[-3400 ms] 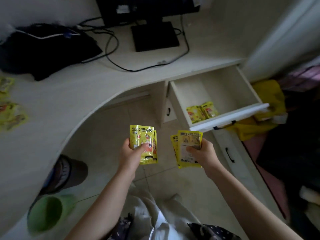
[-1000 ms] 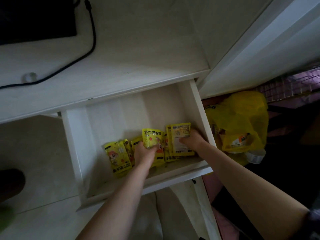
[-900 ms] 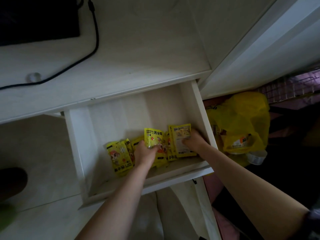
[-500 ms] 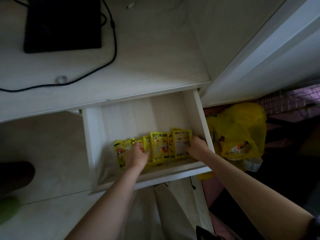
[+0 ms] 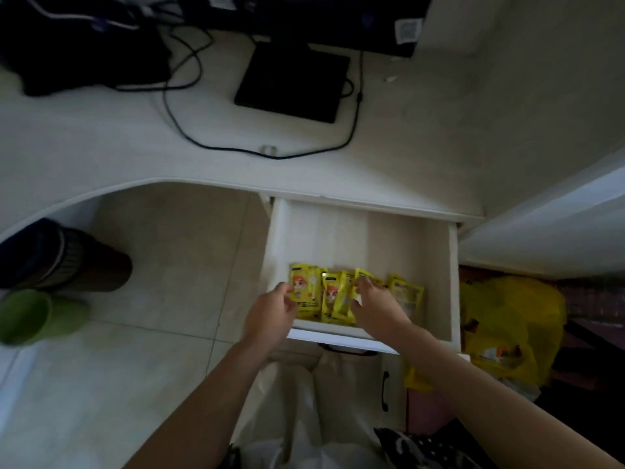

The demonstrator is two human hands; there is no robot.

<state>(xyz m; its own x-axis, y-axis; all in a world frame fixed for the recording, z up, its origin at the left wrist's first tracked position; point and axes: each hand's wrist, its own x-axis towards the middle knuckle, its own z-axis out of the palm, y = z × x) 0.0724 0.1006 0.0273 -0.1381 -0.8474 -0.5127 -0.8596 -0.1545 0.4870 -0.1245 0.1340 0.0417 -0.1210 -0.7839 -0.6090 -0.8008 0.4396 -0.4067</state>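
Evidently the stowing was nearly finished: the yellow packets (image 5: 333, 294) stood in a row along the front of the open drawer (image 5: 338, 238), under the edge of the table (image 5: 101, 137), and neither hand carried a loose one. What seemed left was squaring up the row and shutting the drawer. The left hand (image 5: 270, 313) sat with curled fingers against the edge of the leftmost packet (image 5: 306, 289); I could not tell whether it pinched it or only touched it. The right hand (image 5: 377, 308) had its fingers and thumb curled round the top of one of the yellow packets in the middle of the row.

A few seconds before, both hands held packets in the air below the table and the drawer contained only a few. Half a second before, the right hand was at the row's right end, near the drawer wall; it had since moved to the middle, uncovering the end packet.
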